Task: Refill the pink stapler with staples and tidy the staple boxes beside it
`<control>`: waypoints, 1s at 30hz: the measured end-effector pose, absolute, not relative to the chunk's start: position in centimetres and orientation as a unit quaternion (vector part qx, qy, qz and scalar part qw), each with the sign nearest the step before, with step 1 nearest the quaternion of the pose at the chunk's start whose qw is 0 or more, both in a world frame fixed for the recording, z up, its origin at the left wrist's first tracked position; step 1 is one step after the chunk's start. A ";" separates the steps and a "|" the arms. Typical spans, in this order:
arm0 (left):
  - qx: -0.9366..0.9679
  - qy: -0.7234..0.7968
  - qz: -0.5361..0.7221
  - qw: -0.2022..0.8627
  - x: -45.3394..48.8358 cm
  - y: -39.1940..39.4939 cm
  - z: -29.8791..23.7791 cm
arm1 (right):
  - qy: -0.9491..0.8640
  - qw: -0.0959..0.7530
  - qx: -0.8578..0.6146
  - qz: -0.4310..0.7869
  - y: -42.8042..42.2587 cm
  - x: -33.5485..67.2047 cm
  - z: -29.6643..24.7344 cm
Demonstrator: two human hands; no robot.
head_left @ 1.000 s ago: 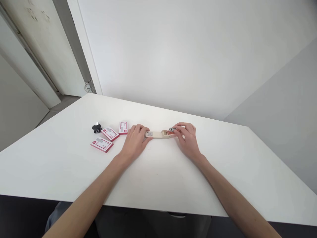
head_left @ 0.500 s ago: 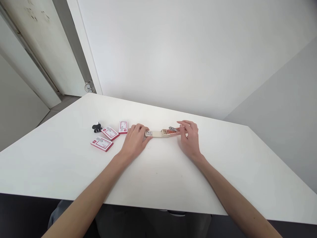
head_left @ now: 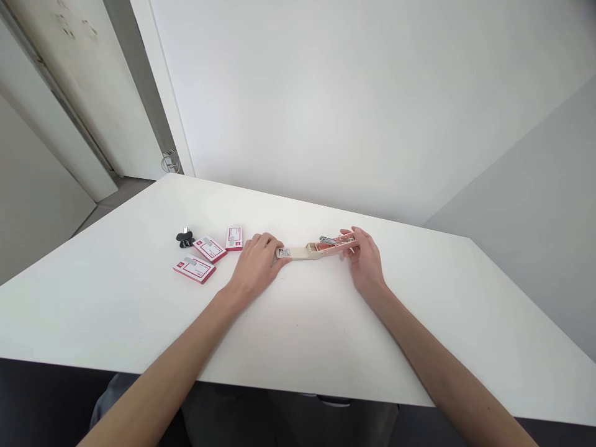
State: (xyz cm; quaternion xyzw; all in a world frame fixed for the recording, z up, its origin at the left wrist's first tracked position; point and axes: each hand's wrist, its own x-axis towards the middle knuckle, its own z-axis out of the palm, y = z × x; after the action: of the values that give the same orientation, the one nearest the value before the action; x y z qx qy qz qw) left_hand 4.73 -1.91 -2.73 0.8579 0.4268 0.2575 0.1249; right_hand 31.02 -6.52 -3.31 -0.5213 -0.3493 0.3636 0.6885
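Note:
A beige stapler (head_left: 302, 251) lies swung open on the white table (head_left: 298, 323), its pink inner part (head_left: 336, 245) stretched out to the right. My left hand (head_left: 257, 264) rests curled over the stapler's left end and pins it down. My right hand (head_left: 365, 257) pinches the far end of the pink part with thumb and fingers. A small metal piece (head_left: 327, 239) shows on top of the pink part.
Three red-and-white staple boxes (head_left: 209, 249) (head_left: 194, 269) (head_left: 233, 238) lie left of my left hand. A black binder clip (head_left: 185, 238) sits beyond them. A white wall stands behind the table, and a door is at the far left.
My right hand has moved right along the stapler, and the pink part now reaches farther right. My left hand has stayed on the left end.

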 end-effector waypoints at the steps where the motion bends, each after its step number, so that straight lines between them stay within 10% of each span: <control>1: 0.859 0.423 0.259 0.127 4.7 -1.9 -2.7 | -0.356 0.691 -0.514 0.362 -6.6 30.8 -3.1; 30: 0.915 0.278 0.232 0.178 5.3 -2.8 -2.5 | -0.664 0.441 -0.551 0.247 -9.4 27.8 -2.4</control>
State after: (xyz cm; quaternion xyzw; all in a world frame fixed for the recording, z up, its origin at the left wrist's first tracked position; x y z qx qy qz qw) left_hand 5.25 -2.82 -2.51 0.9148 0.2785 0.2321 0.1778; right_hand 27.84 -9.42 -2.44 -0.5509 -0.6640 0.2469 0.4412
